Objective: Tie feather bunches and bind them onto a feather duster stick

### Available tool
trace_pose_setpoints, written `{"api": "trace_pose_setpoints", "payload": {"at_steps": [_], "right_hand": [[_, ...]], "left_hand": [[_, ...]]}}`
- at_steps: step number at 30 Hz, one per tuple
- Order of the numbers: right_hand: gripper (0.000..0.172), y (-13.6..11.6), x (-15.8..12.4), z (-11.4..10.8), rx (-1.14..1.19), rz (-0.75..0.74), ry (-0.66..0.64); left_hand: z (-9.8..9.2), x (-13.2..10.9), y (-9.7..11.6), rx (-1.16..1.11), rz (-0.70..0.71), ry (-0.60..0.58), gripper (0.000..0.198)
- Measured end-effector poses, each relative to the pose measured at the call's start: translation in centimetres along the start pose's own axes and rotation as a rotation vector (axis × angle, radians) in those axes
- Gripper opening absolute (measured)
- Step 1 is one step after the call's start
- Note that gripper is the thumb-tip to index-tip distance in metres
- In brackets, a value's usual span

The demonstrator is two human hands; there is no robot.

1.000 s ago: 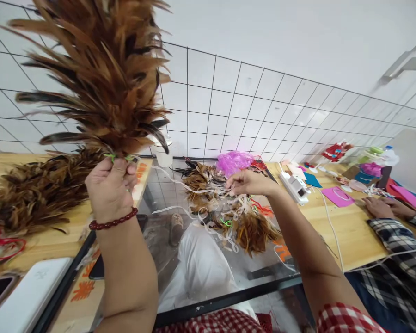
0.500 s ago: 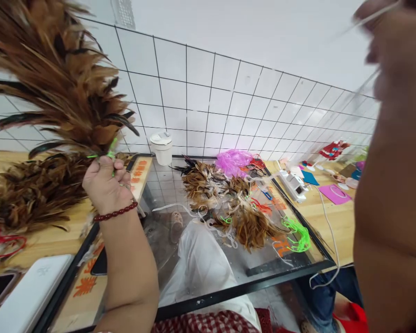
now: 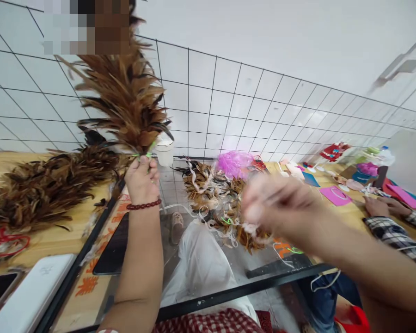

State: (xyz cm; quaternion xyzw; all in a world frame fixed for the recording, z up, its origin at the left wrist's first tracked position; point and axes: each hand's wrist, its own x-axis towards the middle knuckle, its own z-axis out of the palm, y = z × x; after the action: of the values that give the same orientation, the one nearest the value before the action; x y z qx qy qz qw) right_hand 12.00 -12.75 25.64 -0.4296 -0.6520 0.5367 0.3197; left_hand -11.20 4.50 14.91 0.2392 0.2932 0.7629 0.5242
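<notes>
My left hand (image 3: 143, 173) is closed around the lower end of a brown feather duster (image 3: 125, 92), which stands upright above the fist. A bright green tie (image 3: 149, 150) shows at its base, just over my thumb. My right hand (image 3: 277, 206), smeared by motion, is over the glass tabletop with its fingers drawn together. Pale, curly white string (image 3: 199, 182) trails in the air to its left and below it, seemingly from the fingers. Beneath lie loose brown feathers (image 3: 197, 185), partly hidden by my right hand.
A second long feather bundle (image 3: 55, 185) lies at left, near a white box (image 3: 31, 291) and dark phone (image 3: 114, 249). A white lidded cup (image 3: 164, 152) and pink plastic bag (image 3: 234, 163) stand along the wire grid. A co-worker's hands (image 3: 379, 206) rest at right.
The feather duster and my left hand have moved right. My right hand has swung down from the upper right to over the feathers, with the string now curling loosely.
</notes>
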Motion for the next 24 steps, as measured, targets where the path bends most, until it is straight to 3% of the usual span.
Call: {"api": "trace_pose_setpoints", "payload": {"at_steps": [3, 4, 6, 8, 9, 11, 14, 18, 20, 24], "right_hand": [[0.037, 5.7, 0.5, 3.9, 0.009, 0.28, -0.347], [0.043, 7.5, 0.7, 4.5, -0.06, 0.31, -0.449], [0.055, 9.9, 1.3, 4.5, -0.268, 0.181, -0.679], [0.057, 10.7, 2.2, 3.0, -0.465, -0.039, -0.76], [0.053, 10.6, 2.7, 1.8, -0.539, -0.126, -0.71], [0.043, 10.1, 3.9, -1.2, -0.619, -0.184, -0.439], [0.035, 10.2, 5.4, -6.4, -0.668, -0.111, 0.039], [0.022, 13.3, 6.1, -13.0, -0.875, 0.087, 0.459], [0.019, 15.6, 6.3, -15.4, -1.004, 0.271, 0.574], [0.013, 20.5, 7.4, -16.9, -0.989, 0.522, 0.526]], "left_hand": [[0.9, -0.3, -1.1, -0.085, -0.178, -0.056, 0.021], [1.0, -0.3, -1.5, -0.109, -0.229, -0.069, 0.021], [1.3, -0.4, -2.2, -0.147, -0.31, -0.096, 0.021], [1.4, -0.5, -2.7, -0.17, -0.369, -0.128, 0.022], [1.4, -0.6, -2.8, -0.178, -0.389, -0.146, 0.023], [1.6, -0.8, -2.9, -0.192, -0.412, -0.183, 0.024], [2.0, -1.5, -2.8, -0.205, -0.438, -0.231, 0.024], [2.7, -2.3, -2.6, -0.192, -0.468, -0.255, 0.025], [2.9, -2.5, -2.7, -0.186, -0.475, -0.262, 0.025], [3.0, -2.4, -3.0, -0.167, -0.486, -0.27, 0.024]]}}
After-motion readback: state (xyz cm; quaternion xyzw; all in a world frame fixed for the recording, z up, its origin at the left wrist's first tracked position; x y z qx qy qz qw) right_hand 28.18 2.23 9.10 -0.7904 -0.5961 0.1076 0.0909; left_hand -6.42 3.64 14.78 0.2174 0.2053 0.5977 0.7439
